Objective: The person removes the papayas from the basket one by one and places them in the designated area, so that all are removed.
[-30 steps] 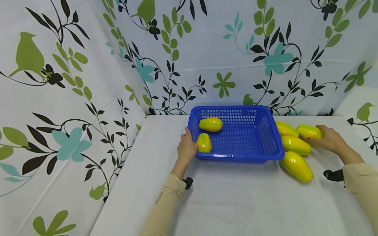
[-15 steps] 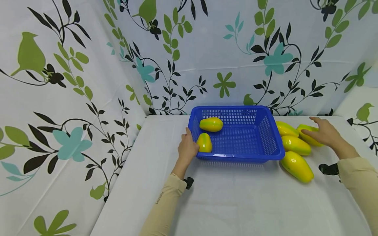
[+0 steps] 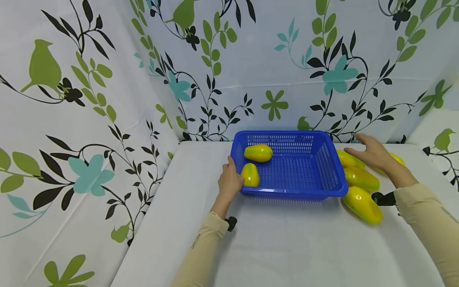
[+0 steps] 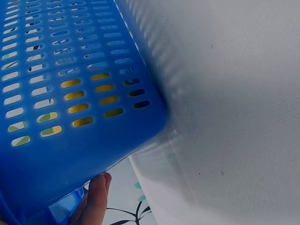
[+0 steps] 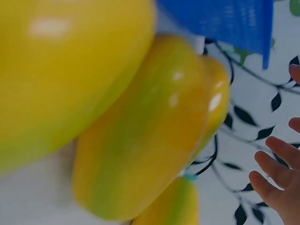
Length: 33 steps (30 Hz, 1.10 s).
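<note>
A blue perforated plastic basket (image 3: 287,192) sits on the table, with two yellow-green papayas in its left part, one at the back (image 3: 258,153) and one in front (image 3: 250,174). My left hand (image 3: 230,180) grips the basket's left side; in the left wrist view its fingers (image 4: 96,199) curl at the rim. Over the fruit right of the basket, my right hand (image 3: 373,154) is spread and holds nothing. Several papayas lie there: the nearest (image 3: 363,205), a middle one (image 3: 361,179), one by the basket wall (image 3: 348,158), and one (image 3: 398,159) mostly hidden behind the hand.
White cloth covers the table (image 3: 287,247). Behind it hangs a curtain (image 3: 244,52) printed with leaves, birds and flowers, which continues along the left side. Dark wrist cameras show at both cuffs.
My right hand has let go of the far-right papaya and moved left, over the papayas closer to the basket. The left hand stays on the basket. The head view has shifted slightly.
</note>
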Each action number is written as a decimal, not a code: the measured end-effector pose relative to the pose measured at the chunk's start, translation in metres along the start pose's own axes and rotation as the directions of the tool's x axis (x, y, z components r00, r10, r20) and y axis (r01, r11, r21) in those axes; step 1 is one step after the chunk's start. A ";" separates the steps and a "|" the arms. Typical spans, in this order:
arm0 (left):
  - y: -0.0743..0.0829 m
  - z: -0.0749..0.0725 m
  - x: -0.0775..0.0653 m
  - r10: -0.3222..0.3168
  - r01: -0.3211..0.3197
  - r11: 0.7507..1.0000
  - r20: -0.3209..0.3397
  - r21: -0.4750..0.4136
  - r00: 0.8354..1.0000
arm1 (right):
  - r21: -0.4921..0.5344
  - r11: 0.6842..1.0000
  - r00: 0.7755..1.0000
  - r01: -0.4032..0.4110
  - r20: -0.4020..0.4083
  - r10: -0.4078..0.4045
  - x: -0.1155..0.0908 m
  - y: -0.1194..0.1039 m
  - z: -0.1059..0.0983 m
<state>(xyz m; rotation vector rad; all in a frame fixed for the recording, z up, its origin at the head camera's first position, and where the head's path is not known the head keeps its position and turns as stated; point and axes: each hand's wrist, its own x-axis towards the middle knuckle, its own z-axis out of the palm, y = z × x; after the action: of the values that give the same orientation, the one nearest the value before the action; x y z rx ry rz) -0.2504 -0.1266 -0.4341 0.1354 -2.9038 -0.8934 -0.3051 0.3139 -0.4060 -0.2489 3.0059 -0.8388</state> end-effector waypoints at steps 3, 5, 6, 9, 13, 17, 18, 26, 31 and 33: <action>0.000 0.000 0.000 0.001 -0.001 1.000 -0.002 0.005 1.000 | 0.005 0.999 0.999 0.034 -0.003 -0.034 0.007 -0.018 0.000; 0.001 0.000 0.000 0.002 -0.002 1.000 -0.003 0.002 1.000 | 0.017 0.999 0.999 0.052 -0.002 -0.052 0.011 -0.030 -0.001; 0.001 0.000 0.000 0.002 -0.002 1.000 -0.003 0.001 1.000 | 0.026 0.998 0.998 0.063 -0.003 -0.062 0.013 -0.037 -0.001; 0.001 0.000 0.000 0.004 -0.004 1.000 -0.005 -0.011 1.000 | 0.049 0.996 0.997 0.081 -0.004 -0.081 0.017 -0.053 0.001; 0.001 0.001 0.000 0.005 -0.005 1.000 -0.003 -0.010 1.000 | 0.074 0.991 0.994 0.110 0.008 -0.111 0.020 -0.070 0.006; 0.001 0.000 -0.001 0.005 -0.005 1.000 -0.009 -0.006 1.000 | 0.089 0.982 0.986 0.164 0.012 -0.166 0.027 -0.084 0.013; 0.001 0.000 -0.001 0.005 -0.005 1.000 -0.010 -0.006 1.000 | 0.089 0.980 0.983 0.180 0.012 -0.181 0.029 -0.088 0.015; -0.006 -0.005 0.001 -0.010 0.011 1.000 -0.017 0.022 1.000 | 0.131 0.955 0.961 0.267 0.038 -0.274 0.048 -0.125 0.039; -0.001 -0.003 0.001 -0.019 0.019 0.999 0.001 0.031 1.000 | 0.170 0.937 0.946 0.306 0.056 -0.319 0.057 -0.143 0.055; 0.001 -0.002 0.000 -0.022 0.021 0.999 0.007 0.028 1.000 | 0.183 0.933 0.941 0.311 0.075 -0.329 0.060 -0.148 0.062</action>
<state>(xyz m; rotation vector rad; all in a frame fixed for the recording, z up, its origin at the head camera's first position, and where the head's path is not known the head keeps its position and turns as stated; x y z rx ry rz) -0.2505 -0.1265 -0.4319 0.1661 -2.9282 -0.8581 -0.3392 0.1477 -0.3804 -0.7705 2.8151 -1.0577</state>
